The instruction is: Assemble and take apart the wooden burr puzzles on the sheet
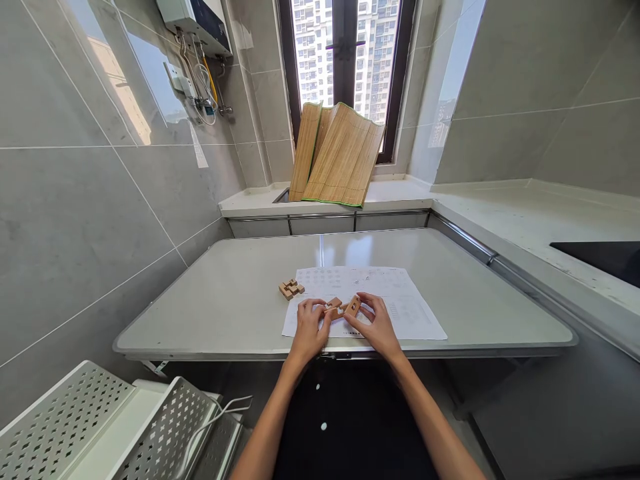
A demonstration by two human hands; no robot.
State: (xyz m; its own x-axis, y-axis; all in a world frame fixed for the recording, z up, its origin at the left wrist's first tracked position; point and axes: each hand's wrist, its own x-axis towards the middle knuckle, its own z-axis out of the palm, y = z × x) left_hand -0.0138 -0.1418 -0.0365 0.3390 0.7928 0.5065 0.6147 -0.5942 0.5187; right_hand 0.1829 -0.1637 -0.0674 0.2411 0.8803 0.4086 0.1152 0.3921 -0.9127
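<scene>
Near the front edge of the tabletop (210,313), over a printed paper sheet (410,310), working two-handed. With the right hand (376,327), pinching a slotted block (353,305) between thumb and fingers, tilted. With the left hand (309,327), grasping notched pieces (334,303) just beside that block, fingers curled over from the outer side. By the sheet's left edge, perhaps partly on it, a wooden cluster (292,289), apart from either grip.

Judging by the pose, probably busy turning or fitting one piece against another; cannot tell whether joining or parting. For the next move, likely needing a steady hold on the left and a small, careful turn on the right to bring slot and notch into line.

Cannot count the notched pieces, being partly covered by the left fingers, nor be sure of contact with the block. Too small to read: the sheet's faint print, partly covered by the hands.
</scene>
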